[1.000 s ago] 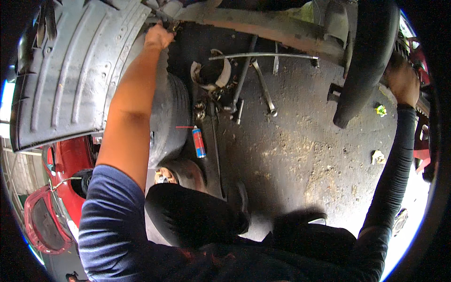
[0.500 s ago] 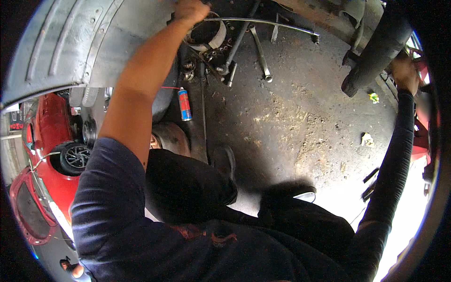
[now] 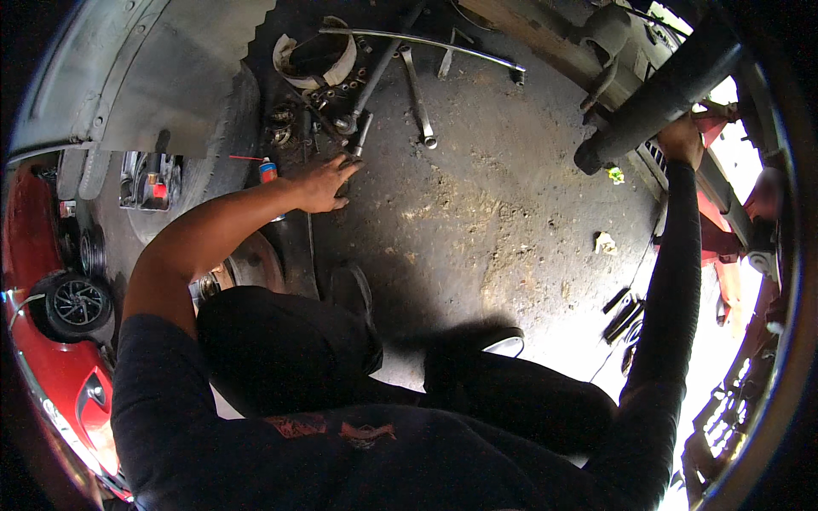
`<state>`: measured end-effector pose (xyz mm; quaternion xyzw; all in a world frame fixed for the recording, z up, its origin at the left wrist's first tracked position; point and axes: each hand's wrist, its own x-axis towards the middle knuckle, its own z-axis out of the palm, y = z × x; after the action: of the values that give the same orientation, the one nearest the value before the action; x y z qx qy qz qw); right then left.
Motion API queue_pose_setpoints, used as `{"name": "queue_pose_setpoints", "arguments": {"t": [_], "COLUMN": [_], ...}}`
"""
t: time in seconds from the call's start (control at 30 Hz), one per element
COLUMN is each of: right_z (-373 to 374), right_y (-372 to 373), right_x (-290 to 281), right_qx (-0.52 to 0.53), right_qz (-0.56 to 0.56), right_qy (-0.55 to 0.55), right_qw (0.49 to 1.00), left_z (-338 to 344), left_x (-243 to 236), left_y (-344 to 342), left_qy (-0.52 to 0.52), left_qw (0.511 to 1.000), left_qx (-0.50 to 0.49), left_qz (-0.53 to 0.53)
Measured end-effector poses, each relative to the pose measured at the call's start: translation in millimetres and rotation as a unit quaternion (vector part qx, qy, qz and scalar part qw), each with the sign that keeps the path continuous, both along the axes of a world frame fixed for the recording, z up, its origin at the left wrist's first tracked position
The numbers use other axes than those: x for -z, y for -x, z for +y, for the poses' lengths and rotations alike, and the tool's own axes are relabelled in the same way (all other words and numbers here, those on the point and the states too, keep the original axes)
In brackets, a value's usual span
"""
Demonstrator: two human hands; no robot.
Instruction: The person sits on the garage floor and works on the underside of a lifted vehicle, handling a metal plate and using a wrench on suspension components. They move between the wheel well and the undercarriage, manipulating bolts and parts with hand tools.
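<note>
The left hand point(image 3: 322, 186) is bare, palm down, its fingers loosely spread and nothing seen in its grasp. It is above the dark floor point(image 3: 503, 204), nearest a short steel tool point(image 3: 364, 132) lying just past the fingertips; whether they touch cannot be told.

The right hand point(image 3: 682, 143), at the end of a black sleeve point(image 3: 673, 264), is against the underside of a thick black tube point(image 3: 660, 95). Its fingers are largely hidden, so how tightly they are closed, and on what, cannot be told. The tube slants from the upper right down toward the middle.

Just under the left wrist, partly covered by the forearm, is a blue and red can point(image 3: 268, 174) with a thin red straw. Beyond the short tool lie a thick dark bar point(image 3: 379, 75), a wrench point(image 3: 417, 98) and a long thin rod point(image 3: 426, 43), its left end over a pale curved part point(image 3: 342, 61).

Farther out, a tyre point(image 3: 239, 128) stands at the left, beneath a grey panel point(image 3: 170, 77). At the far left is a red car point(image 3: 64, 375) with a dark wheel point(image 3: 78, 304).
</note>
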<state>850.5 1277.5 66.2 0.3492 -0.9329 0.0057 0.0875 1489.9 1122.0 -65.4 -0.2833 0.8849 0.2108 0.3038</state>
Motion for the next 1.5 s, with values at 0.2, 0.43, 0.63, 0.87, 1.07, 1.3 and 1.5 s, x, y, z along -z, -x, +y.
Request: {"name": "queue_pose_setpoints", "arguments": {"t": [0.2,0.43,0.63,0.87,1.07,1.3,1.5], "right_z": [1.6,6.2,5.7,8.6,9.1,7.1,10.5], "right_y": [8.4,-11.5,-32.0,-35.7,-36.8,-35.7,-34.8], "right_x": [8.1,-0.8,-9.3,-11.3,-13.4,-17.0,-17.1], "right_qx": [-0.032,-0.004,-0.026,-0.083,-0.076,-0.064,-0.081], "right_qz": [0.054,0.029,0.052,0.059,0.018,-0.007,-0.009], "right_qy": [-0.034,0.015,0.074,0.105,0.117,0.087,0.111], "right_qw": [0.997,0.999,0.996,0.989,0.990,0.994,0.991], "left_z": [-64.0,-114.9,-100.4,-67.8,-61.1,-119.9,-184.3], "left_x": [82.8,204.5,216.0,94.8,-12.3,-52.4,-78.3], "left_y": [77.0,205.6,217.3,174.2,146.2,160.6,128.4], "left_qy": [-0.022,0.015,-0.085,-0.131,0.240,0.095,0.180], "left_qw": [0.993,0.917,0.777,0.480,0.656,0.639,0.720], "left_qx": [-0.100,-0.373,-0.569,-0.729,-0.613,-0.609,-0.583], "left_qz": [0.062,0.141,0.257,0.470,0.369,0.461,0.331]}}
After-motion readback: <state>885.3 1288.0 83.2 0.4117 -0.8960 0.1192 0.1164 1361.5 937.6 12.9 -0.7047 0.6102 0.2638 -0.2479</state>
